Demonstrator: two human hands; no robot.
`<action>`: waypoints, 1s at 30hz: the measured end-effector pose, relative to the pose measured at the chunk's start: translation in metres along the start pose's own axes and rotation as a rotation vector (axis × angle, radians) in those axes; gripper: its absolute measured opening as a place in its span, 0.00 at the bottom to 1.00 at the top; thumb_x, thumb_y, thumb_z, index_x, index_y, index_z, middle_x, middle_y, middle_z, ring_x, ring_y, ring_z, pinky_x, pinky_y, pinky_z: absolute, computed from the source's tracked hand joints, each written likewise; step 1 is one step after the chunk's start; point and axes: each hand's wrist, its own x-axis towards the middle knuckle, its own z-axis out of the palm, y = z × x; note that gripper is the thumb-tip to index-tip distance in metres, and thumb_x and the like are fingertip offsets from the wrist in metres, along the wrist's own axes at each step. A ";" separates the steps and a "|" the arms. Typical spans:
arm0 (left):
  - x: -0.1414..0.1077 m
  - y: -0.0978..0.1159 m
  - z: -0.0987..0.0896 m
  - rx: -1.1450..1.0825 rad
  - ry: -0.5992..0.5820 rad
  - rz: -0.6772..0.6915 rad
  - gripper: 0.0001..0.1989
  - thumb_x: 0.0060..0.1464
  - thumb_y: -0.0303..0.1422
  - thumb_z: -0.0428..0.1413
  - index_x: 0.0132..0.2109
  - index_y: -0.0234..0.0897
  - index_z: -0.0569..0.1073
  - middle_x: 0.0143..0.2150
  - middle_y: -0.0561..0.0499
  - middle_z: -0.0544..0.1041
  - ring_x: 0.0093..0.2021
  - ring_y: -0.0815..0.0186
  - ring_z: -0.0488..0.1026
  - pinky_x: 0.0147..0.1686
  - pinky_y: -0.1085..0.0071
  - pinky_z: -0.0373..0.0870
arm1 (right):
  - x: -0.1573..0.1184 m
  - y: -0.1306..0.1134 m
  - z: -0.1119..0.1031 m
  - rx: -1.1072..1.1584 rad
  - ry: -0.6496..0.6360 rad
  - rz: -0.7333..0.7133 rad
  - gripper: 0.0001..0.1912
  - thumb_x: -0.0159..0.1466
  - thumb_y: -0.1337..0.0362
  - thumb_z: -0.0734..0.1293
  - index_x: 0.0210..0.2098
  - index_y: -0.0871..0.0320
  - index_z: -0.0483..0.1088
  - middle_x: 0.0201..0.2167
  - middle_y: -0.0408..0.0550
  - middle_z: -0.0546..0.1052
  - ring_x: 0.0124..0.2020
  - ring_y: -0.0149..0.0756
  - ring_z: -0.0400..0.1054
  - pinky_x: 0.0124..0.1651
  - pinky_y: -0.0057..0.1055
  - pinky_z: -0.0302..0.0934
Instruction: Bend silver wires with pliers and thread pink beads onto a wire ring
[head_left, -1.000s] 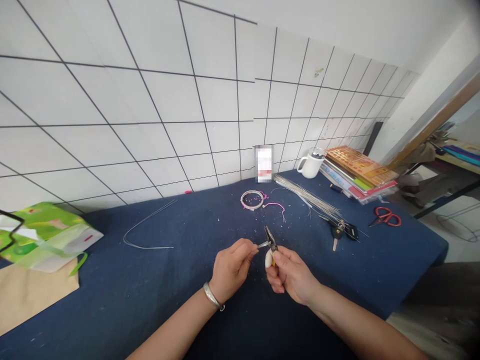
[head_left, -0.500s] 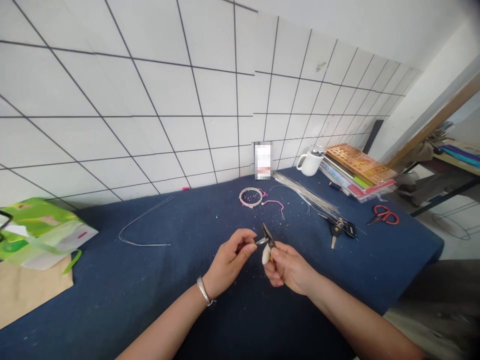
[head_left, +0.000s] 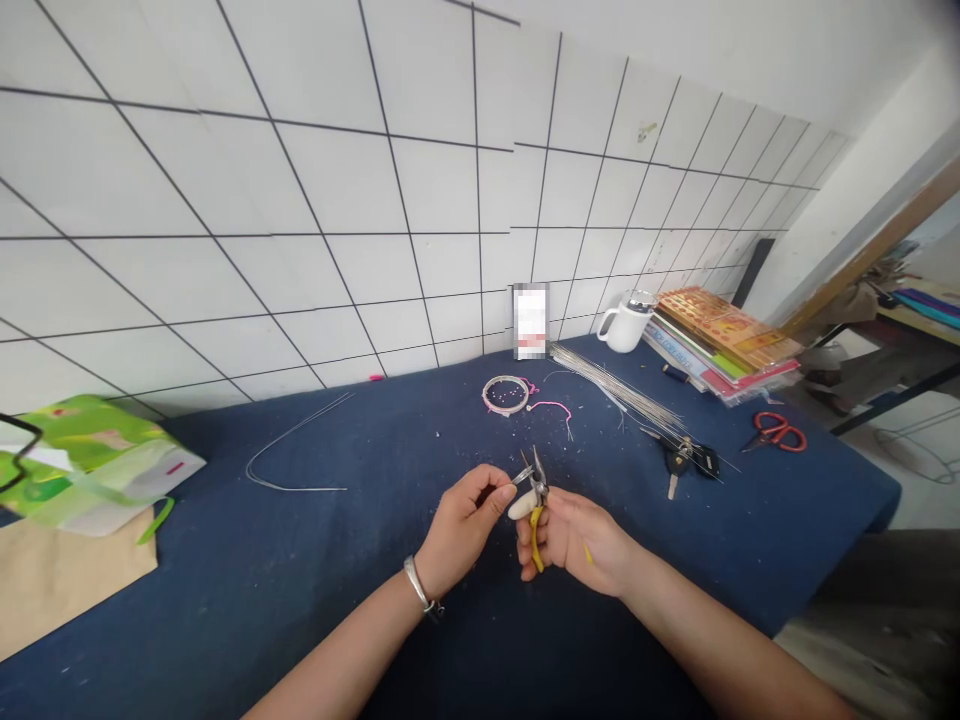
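Pliers [head_left: 539,488], one pair: dark-metal, slim pointed jaws standing apart in a narrow V, tips directed away from the person; brighter metal at the pivot; handles yellow, one in plain sight below the pivot, the other showing only as a small patch against the palm. Location: above the near middle of the bench [head_left: 225,590], in the right hand [head_left: 589,540], whose fingers are wrapped about the handles. Just beside the pivot, a white rounded piece; whether finger cover or fitting cannot be told. Wire piece [head_left: 524,474], silver, thin, seemingly of more than one strand: pinched between thumb and forefinger of the left hand [head_left: 469,515], its free end reaching the pliers' jaws; exact contact too small to tell. Silver bangle [head_left: 414,580], on the left wrist. Beyond the hands, on dark blue cloth: a pale ring [head_left: 486,405] with small beads inside its outline and pink cord [head_left: 553,404] alongside; a bundle of straight wires [head_left: 622,388]; keys [head_left: 679,460]; red-handled scissors [head_left: 776,432]. Well to the left, a bent wire [head_left: 259,455], V-shaped with a rounded bend.
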 end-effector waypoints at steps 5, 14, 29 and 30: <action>0.000 0.000 0.001 -0.155 -0.040 -0.025 0.11 0.56 0.38 0.48 0.32 0.34 0.65 0.28 0.54 0.66 0.27 0.72 0.60 0.30 0.75 0.60 | -0.001 -0.001 0.001 -0.015 0.007 0.001 0.15 0.65 0.57 0.54 0.40 0.62 0.64 0.31 0.51 0.69 0.30 0.35 0.67 0.34 0.39 0.62; -0.001 0.003 0.001 -0.190 0.002 -0.004 0.12 0.58 0.38 0.46 0.34 0.35 0.67 0.28 0.54 0.65 0.28 0.71 0.60 0.31 0.74 0.58 | -0.005 -0.001 0.002 -0.102 0.028 0.018 0.14 0.65 0.56 0.55 0.39 0.61 0.63 0.29 0.49 0.70 0.27 0.33 0.68 0.31 0.36 0.64; -0.002 0.004 0.001 -0.134 0.078 0.012 0.12 0.59 0.38 0.44 0.36 0.36 0.66 0.26 0.55 0.63 0.26 0.71 0.59 0.29 0.75 0.58 | -0.006 0.001 0.004 -0.271 0.080 -0.028 0.15 0.64 0.53 0.56 0.37 0.60 0.61 0.26 0.44 0.69 0.22 0.28 0.65 0.23 0.27 0.62; -0.002 0.004 0.001 -0.128 0.083 0.014 0.12 0.59 0.38 0.44 0.36 0.36 0.66 0.25 0.56 0.63 0.26 0.71 0.59 0.29 0.75 0.58 | -0.006 0.002 0.004 -0.266 0.079 -0.027 0.15 0.64 0.53 0.56 0.37 0.60 0.61 0.26 0.45 0.69 0.22 0.28 0.65 0.24 0.27 0.62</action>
